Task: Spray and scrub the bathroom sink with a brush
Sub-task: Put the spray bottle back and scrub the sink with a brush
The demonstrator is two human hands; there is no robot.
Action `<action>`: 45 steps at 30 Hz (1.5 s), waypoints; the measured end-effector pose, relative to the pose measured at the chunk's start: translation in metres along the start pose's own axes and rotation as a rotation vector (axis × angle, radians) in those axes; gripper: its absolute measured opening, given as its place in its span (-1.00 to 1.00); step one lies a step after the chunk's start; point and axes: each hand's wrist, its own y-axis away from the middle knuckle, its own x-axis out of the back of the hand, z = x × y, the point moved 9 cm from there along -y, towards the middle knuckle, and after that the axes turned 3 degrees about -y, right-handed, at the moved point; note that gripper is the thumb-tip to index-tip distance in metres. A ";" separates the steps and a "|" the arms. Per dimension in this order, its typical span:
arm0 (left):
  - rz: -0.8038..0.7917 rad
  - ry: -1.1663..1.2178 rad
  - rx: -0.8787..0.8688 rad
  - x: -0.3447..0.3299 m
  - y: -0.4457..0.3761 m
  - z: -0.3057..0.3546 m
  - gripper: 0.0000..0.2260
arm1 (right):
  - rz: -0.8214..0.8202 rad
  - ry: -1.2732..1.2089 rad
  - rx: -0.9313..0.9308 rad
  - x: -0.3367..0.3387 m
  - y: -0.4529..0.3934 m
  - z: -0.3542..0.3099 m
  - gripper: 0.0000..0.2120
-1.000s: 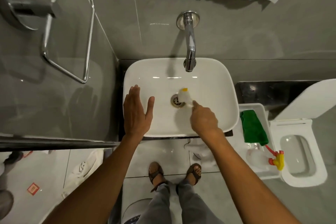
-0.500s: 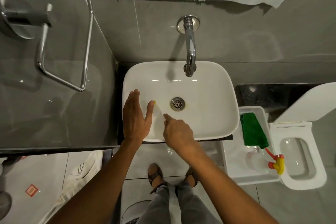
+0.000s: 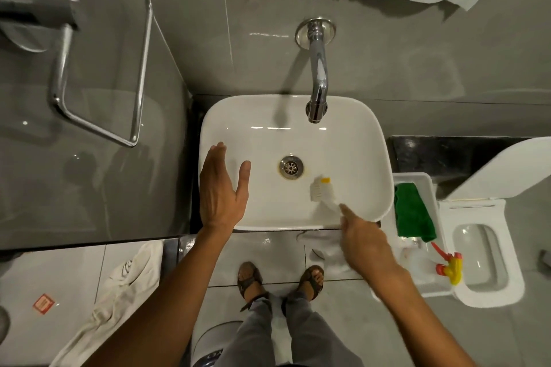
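Towel bar [image 3: 98,68], chrome, on the wall at 10 o'clock of the sink, unused. Cloth [image 3: 119,292], pale, crumpled on the floor at 8 o'clock, idle. Left hand [image 3: 222,188], flat on the sink's 9 o'clock rim, fingers together, thumb spread over the bowl, gripping nothing; judged to steady the body while the other arm works. Sink [image 3: 351,134], white, 1 bowl, under the tap [image 3: 317,77] at 12 o'clock; no water visibly running. Drain [image 3: 291,167], centre of bowl, a yellowish ring of stain round it, the likely reason for scrubbing close by. Brush [image 3: 320,191], white with a yellow tip, bristles against the bowl at 4 o'clock of the drain, near but apart from it. Right hand [image 3: 365,243], closed on the brush handle at the 5 o'clock rim, forefinger laid along the handle, probably to press the head down. Tray [image 3: 417,180], at 3 o'clock beside the sink, holds a green rag [image 3: 413,211] and the spray bottle [image 3: 429,262], laid down, so spraying looks finished. Change: 0.5 s earlier the brush worked at 8 o'clock of the drain beside the left thumb; 1 s earlier at the drain itself. Left hand unmoved.
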 end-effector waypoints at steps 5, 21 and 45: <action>0.014 0.018 -0.021 0.002 0.000 0.002 -0.29 | -0.118 -0.241 0.193 -0.026 0.007 -0.117 -0.53; 0.062 0.118 -0.036 0.007 0.001 0.002 -0.31 | 0.168 0.026 -0.142 0.043 -0.033 0.039 -0.51; 0.142 0.186 -0.020 0.014 0.005 -0.004 -0.35 | 0.105 -0.197 -0.156 0.057 -0.072 0.000 -0.38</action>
